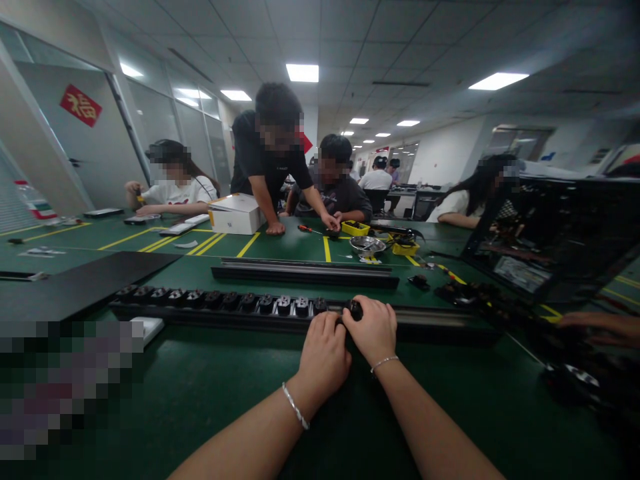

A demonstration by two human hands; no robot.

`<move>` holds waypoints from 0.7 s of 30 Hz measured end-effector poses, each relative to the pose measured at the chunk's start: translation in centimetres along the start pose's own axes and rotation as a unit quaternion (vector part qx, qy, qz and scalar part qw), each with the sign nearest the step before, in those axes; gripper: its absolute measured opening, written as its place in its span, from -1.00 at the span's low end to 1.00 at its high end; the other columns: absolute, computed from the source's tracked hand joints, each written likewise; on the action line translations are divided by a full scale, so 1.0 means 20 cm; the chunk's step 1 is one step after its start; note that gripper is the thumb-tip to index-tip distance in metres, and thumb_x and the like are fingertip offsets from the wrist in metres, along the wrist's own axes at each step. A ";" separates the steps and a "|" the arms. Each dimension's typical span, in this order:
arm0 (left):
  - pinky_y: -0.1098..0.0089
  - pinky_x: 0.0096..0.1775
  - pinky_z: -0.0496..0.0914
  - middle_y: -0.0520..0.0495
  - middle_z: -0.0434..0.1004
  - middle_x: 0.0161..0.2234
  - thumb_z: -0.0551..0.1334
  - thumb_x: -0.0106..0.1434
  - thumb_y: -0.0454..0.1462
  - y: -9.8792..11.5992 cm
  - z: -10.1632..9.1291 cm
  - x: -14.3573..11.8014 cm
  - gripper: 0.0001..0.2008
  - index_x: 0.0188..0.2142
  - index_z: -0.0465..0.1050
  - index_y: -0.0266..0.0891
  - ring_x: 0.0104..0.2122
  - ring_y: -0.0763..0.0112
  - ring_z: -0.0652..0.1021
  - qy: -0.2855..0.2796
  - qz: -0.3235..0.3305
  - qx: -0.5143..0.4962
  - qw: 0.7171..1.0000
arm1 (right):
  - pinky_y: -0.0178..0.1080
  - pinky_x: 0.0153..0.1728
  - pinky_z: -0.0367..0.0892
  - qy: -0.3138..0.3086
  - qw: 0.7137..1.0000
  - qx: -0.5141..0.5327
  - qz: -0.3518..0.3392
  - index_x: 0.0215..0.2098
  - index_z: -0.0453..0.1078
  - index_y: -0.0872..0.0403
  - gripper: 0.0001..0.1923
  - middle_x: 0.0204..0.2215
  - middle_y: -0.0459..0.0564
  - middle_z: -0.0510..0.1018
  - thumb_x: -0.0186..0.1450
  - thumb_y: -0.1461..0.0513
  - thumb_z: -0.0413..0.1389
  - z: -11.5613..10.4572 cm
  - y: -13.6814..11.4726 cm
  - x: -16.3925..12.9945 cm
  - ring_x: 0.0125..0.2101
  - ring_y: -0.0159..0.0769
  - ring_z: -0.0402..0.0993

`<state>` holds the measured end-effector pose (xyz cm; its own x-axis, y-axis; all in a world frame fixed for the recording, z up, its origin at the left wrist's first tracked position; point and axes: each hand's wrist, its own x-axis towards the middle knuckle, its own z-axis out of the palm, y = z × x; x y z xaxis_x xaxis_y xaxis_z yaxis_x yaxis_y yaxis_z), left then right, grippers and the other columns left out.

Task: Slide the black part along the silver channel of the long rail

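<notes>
A long black rail [440,318] lies across the table before me. A row of round black modules, like socket inserts [249,303], sits along its left part, some with silvery tops. My right hand [374,327] grips another round black module [355,309] at the rail, just right of the row. Close beside it, my left hand [326,350] has its fingers curled together at the rail by the row's right end. Whatever those fingers pinch is hidden.
Behind the rail lies a second black rail [305,272]. A metal bowl [367,247], yellow trays [355,228] and a white box [237,213] stand farther back. An open black computer case [555,233] and dark parts occupy the right. Several people sit or lean around the table.
</notes>
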<state>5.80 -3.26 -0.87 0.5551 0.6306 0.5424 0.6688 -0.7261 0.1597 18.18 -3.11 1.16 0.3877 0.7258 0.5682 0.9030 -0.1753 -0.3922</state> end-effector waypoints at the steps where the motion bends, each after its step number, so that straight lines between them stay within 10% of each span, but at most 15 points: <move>1: 0.10 0.14 0.20 -0.23 0.30 0.01 0.15 0.07 -0.36 0.00 0.00 0.00 -0.60 -0.05 0.35 -0.33 0.06 0.08 0.30 0.000 0.000 0.001 1.000 | -0.07 0.03 0.01 0.000 1.000 -0.003 -0.001 -0.27 0.43 0.03 -0.77 -0.28 0.00 0.56 0.15 0.12 0.06 0.00 0.00 0.00 -0.18 -0.19 0.37; 21: 0.06 0.17 0.17 -0.18 0.32 0.06 0.17 0.07 -0.37 0.00 -0.01 0.00 -0.65 -0.09 0.40 -0.28 0.11 0.07 0.26 -0.009 0.004 -0.007 1.000 | -0.09 0.00 0.00 -0.016 0.999 -0.024 0.028 -0.33 0.36 0.02 -0.80 -0.33 -0.02 0.54 0.15 0.10 0.06 0.00 -0.01 0.01 -0.19 -0.18 0.35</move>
<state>5.71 -3.33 -0.69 0.5688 0.6298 0.5291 0.6582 -0.7342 0.1664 18.06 -2.89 1.46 0.4321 0.7351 0.5224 0.8883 -0.2470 -0.3873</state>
